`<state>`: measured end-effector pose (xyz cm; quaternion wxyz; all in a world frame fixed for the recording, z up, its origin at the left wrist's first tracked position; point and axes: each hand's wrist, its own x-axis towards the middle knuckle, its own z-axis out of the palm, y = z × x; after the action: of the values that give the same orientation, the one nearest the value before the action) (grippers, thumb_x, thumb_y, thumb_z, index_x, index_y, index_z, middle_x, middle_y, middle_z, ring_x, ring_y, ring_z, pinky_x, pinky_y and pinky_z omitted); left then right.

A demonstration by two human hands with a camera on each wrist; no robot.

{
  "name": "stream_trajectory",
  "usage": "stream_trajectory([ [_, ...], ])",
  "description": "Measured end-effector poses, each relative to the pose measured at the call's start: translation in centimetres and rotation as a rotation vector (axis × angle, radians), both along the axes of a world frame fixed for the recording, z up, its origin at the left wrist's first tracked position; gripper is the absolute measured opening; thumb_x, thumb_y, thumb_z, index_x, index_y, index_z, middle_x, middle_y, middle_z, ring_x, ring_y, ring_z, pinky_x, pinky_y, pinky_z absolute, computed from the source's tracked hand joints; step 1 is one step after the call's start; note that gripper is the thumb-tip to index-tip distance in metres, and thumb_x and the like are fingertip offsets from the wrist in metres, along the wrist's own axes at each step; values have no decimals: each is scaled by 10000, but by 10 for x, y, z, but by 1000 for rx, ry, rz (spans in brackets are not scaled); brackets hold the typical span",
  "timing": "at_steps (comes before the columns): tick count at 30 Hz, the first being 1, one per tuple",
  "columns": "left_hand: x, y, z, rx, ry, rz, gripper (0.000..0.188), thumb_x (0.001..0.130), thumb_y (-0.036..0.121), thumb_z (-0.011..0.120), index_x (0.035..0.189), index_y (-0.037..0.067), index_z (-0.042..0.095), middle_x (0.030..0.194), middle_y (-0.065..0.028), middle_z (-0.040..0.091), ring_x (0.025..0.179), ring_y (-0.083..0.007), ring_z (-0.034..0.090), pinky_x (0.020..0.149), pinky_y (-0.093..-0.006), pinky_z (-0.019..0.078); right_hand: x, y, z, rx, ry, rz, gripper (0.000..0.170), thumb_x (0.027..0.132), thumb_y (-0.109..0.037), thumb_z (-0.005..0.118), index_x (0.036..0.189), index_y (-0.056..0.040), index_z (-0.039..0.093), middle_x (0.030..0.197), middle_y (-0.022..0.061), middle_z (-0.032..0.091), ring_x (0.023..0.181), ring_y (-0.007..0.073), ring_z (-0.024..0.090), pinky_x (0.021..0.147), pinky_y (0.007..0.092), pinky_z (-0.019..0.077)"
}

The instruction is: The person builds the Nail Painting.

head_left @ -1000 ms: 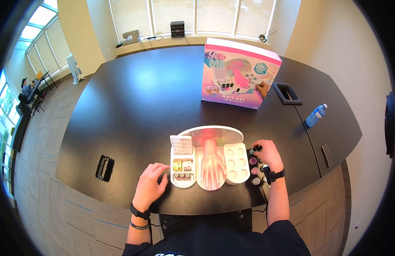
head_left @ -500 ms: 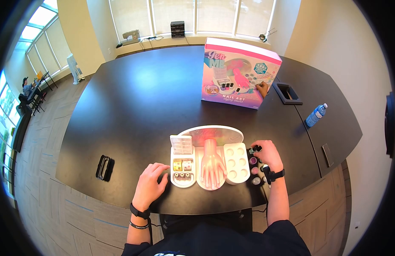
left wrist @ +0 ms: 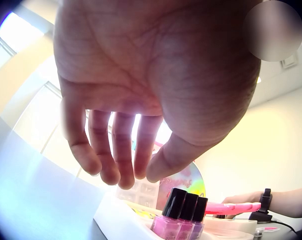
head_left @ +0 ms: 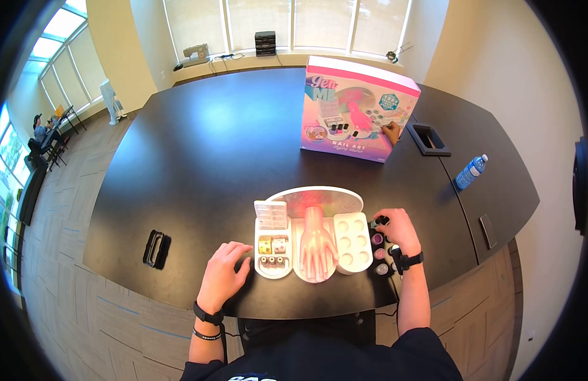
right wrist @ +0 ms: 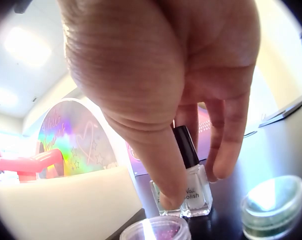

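Observation:
In the head view the left hand [head_left: 221, 277] rests at the left edge of the white nail-art stand [head_left: 274, 270], its fingers relaxed and holding nothing. The left wrist view shows this hand [left wrist: 141, 75] above several black-capped pink and purple bottles [left wrist: 167, 227]. Right of the stand, the right hand [head_left: 399, 230] holds small polish bottles [head_left: 380, 222] at the table. Seen from the right wrist, the thumb of that hand [right wrist: 156, 70] presses against a black-capped nail polish bottle [right wrist: 197, 192], with another clear bottle partly hidden behind the thumb. A pink model hand [head_left: 316, 251] stands mid-stand.
Small round jars [head_left: 379, 253] sit right of the stand. Behind stands a pink box [head_left: 357, 111], with a water bottle [head_left: 470, 171] to its right. A black case [head_left: 155, 249] lies on the left of the dark table [head_left: 198, 159]. A person [head_left: 40, 130] sits far left.

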<state>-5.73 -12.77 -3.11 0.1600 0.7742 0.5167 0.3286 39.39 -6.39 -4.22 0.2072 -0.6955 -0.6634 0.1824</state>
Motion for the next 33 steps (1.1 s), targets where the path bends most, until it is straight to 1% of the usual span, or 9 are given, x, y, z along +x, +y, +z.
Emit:
stream_trajectory([
  [7,-1,-1,4,28,2,5,230,912,27,745,1141,43,734,1084,-115,722,1027,-350,670,902,-445,564,0,-4,4,41,29,-14,319,763,-2,837,1078,-48,815,1039,197,796,995,405,746,917,468,594],
  [13,0,-1,5,59,2,19,225,910,23,744,1134,37,731,1092,-123,718,1038,-359,663,908,-451,561,-8,-16,22,110,-53,-25,318,785,-25,848,1099,-61,809,1063,156,795,1059,379,714,947,465,576],
  [16,3,-2,10,98,-4,27,233,904,16,747,1135,32,728,1106,-122,721,1052,-357,664,915,-448,563,-14,-24,35,178,-63,17,308,791,-34,852,1093,-65,803,1049,134,792,1046,362,700,942,462,571],
  [18,5,-2,13,124,-12,29,238,899,12,752,1135,29,732,1117,-120,725,1060,-354,667,922,-444,565,-22,-30,45,272,-80,55,288,800,-28,846,1082,-59,800,1033,122,791,1016,351,695,928,458,572],
  [23,18,-5,29,207,-53,15,259,876,2,782,1131,26,744,1146,-114,737,1085,-341,673,934,-434,573,-49,-44,66,314,-37,147,275,814,-25,841,1083,-57,798,1021,113,787,995,336,694,901,437,576],
  [27,33,-8,38,258,-128,-34,288,831,-19,830,1104,32,754,1131,-114,750,1080,-335,693,924,-428,572,-78,-55,74,380,27,268,267,823,-23,838,1084,-45,787,1028,106,787,998,324,700,885,426,582],
  [29,39,-10,41,238,-177,-119,289,834,-5,846,1105,33,756,1138,-110,754,1053,-329,702,917,-424,574,-93,-60,78,383,42,287,275,827,-31,839,1095,-36,776,1045,104,789,1005,322,704,888,429,586],
  [31,46,-13,45,223,-192,-144,306,836,9,863,1124,37,763,1146,-108,758,1042,-318,714,916,-414,582,-105,-62,78,420,77,383,272,838,-41,836,1102,-37,773,1057,102,790,1007,327,704,891,428,587],
  [33,53,-14,45,188,-265,-216,335,833,11,870,1151,42,769,1152,-111,760,1055,-312,723,922,-404,588,-116,-64,79,403,83,405,267,847,-42,828,1107,-40,768,1069,107,788,1015,331,702,895,432,588],
])
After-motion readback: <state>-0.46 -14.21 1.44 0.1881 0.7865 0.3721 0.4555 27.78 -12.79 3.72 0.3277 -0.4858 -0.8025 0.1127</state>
